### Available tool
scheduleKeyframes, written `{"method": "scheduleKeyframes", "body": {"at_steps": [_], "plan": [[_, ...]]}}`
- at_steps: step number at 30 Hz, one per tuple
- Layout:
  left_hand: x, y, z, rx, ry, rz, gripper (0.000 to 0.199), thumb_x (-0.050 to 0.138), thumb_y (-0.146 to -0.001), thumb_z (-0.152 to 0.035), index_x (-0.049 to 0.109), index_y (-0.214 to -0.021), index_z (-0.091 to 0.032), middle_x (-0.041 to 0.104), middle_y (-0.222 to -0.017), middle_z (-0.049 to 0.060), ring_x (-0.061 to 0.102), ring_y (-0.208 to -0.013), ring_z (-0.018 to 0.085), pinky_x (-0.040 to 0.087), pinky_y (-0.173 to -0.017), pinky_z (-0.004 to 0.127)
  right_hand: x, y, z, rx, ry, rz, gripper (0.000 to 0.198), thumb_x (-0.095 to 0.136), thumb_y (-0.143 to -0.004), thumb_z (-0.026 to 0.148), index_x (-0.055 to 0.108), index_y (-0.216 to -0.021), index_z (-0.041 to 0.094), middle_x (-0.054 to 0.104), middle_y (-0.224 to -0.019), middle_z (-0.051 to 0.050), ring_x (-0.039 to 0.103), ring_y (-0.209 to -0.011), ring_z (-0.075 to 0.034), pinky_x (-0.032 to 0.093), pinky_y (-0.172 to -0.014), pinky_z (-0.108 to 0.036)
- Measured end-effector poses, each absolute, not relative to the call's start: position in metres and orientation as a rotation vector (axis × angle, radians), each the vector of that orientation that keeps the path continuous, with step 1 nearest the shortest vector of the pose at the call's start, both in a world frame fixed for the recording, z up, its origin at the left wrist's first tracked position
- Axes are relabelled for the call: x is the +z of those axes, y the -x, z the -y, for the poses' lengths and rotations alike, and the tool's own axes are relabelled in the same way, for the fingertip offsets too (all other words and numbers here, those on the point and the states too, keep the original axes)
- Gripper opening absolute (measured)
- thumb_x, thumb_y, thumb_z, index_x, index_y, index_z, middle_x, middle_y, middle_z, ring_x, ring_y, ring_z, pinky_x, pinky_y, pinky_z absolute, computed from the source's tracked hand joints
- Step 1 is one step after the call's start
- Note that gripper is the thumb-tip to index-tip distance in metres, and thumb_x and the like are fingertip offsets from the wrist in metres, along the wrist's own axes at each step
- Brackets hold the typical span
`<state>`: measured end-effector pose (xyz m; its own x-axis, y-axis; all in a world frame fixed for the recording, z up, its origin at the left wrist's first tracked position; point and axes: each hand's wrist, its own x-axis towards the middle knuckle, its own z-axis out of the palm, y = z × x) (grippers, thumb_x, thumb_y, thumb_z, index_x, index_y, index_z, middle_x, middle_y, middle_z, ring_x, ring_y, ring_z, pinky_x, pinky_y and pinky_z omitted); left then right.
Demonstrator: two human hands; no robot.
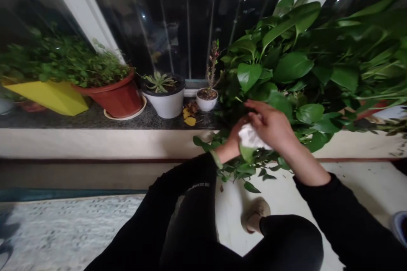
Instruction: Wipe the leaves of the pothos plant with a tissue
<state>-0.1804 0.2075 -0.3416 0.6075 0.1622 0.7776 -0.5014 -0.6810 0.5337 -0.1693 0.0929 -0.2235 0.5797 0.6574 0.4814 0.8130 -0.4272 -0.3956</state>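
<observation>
My right hand (270, 125) is closed over a crumpled white tissue (252, 137), its fingers bent toward the left. My left hand (230, 145) curls in from the other side, its fingertips mostly hidden behind the tissue and my right fingers. Between the hands, a green leaf (247, 153) shows just below the tissue, against my left palm. Both hands are among the front leaves of a large broad-leaved plant (292, 67), whose trailing stems hang over the sill edge. The pot under my hands is hidden by foliage.
On the dark stone sill (152, 122) stand a small white pot (206, 103), a white pot with a succulent (167, 103), a reddish-brown pot (119, 97) and a yellow planter (60, 97). Yellowed leaves (190, 119) lie between the white pots. A window (190, 21) rises behind.
</observation>
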Motion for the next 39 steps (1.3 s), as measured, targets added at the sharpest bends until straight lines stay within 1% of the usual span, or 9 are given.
{"method": "scheduleKeyframes", "body": {"at_steps": [3,6,14,20,24,28,31,34,39], "plan": [[-0.329,0.187,-0.243,1.05,-2.001,0.252,0.036,0.042,-0.103,-0.017,0.074,-0.119,-0.023,0.072,-0.138,0.011,0.069,-0.132,0.023,0.056,-0.119,0.046,-0.227,0.133,-0.08,-0.352,2.468,0.917,0.048,0.057,-0.098,0.027,0.07,-0.141,0.012,0.077,-0.133,-0.023,0.075,-0.121,-0.044,0.059,-0.106,-0.061],[-0.318,0.184,-0.269,0.958,-1.929,0.132,0.032,0.048,-0.099,-0.011,0.075,-0.111,-0.022,0.074,-0.13,0.012,0.071,-0.124,0.022,0.057,-0.115,0.042,-0.236,0.116,-0.063,-0.392,2.44,0.856,0.059,0.061,-0.095,0.033,0.063,-0.152,0.017,0.075,-0.141,-0.018,0.075,-0.122,-0.043,0.058,-0.106,-0.061],[-0.339,0.167,-0.255,0.729,-1.637,-0.104,0.025,0.069,-0.092,-0.015,0.07,-0.117,-0.019,0.079,-0.112,0.01,0.075,-0.103,0.019,0.061,-0.099,0.036,-0.247,0.118,-0.043,-0.392,2.313,0.799,0.057,0.062,-0.094,0.034,0.065,-0.15,0.021,0.073,-0.147,-0.014,0.072,-0.13,-0.039,0.058,-0.111,-0.057],[-0.329,0.169,-0.241,0.551,-1.625,-0.066,0.008,0.073,-0.093,-0.02,0.068,-0.099,-0.019,0.079,-0.106,0.008,0.076,-0.101,0.019,0.06,-0.102,0.036,-0.241,0.124,-0.038,-0.318,2.233,0.761,0.054,0.06,-0.096,0.033,0.068,-0.146,0.015,0.07,-0.15,-0.016,0.069,-0.135,-0.037,0.054,-0.116,-0.055],[-0.339,0.181,-0.233,0.412,-1.724,-0.037,0.004,0.071,-0.094,-0.022,0.072,-0.097,-0.019,0.08,-0.102,0.006,0.075,-0.098,0.02,0.061,-0.099,0.036,-0.253,0.129,-0.028,-0.35,2.239,0.708,0.053,0.063,-0.094,0.035,0.069,-0.145,0.021,0.081,-0.125,-0.011,0.078,-0.105,-0.032,0.062,-0.099,-0.05],[-0.353,0.198,-0.228,0.418,-1.854,0.013,0.011,0.065,-0.094,-0.018,0.074,-0.1,-0.02,0.08,-0.098,0.004,0.075,-0.095,0.021,0.062,-0.097,0.038,-0.263,0.136,-0.017,-0.386,2.287,0.682,0.055,0.065,-0.093,0.037,0.068,-0.146,0.021,0.081,-0.095,-0.006,0.073,-0.08,-0.026,0.063,-0.087,-0.045],[-0.348,0.205,-0.231,0.672,-1.881,0.078,0.023,0.066,-0.094,-0.02,0.073,-0.117,-0.021,0.079,-0.121,0.009,0.074,-0.113,0.023,0.059,-0.107,0.041,-0.262,0.139,-0.017,-0.381,2.293,0.669,0.055,0.064,-0.094,0.037,0.068,-0.146,0.021,0.081,-0.102,-0.008,0.075,-0.09,-0.029,0.061,-0.093,-0.045],[-0.334,0.208,-0.237,0.893,-1.879,0.151,0.031,0.063,-0.098,-0.022,0.069,-0.129,-0.022,0.074,-0.135,0.012,0.07,-0.127,0.023,0.057,-0.113,0.042,-0.26,0.137,-0.024,-0.365,2.256,0.653,0.054,0.063,-0.094,0.037,0.068,-0.146,0.021,0.08,-0.124,-0.011,0.075,-0.11,-0.032,0.059,-0.103,-0.048],[-0.33,0.213,-0.233,0.713,-1.845,0.35,0.028,0.055,-0.104,-0.023,0.073,-0.126,-0.023,0.074,-0.141,0.011,0.069,-0.135,0.022,0.052,-0.123,0.045,-0.255,0.143,-0.036,-0.414,2.133,0.692,0.053,0.063,-0.094,0.034,0.065,-0.146,0.022,0.074,-0.143,-0.012,0.07,-0.132,-0.032,0.055,-0.115,-0.052]]}}
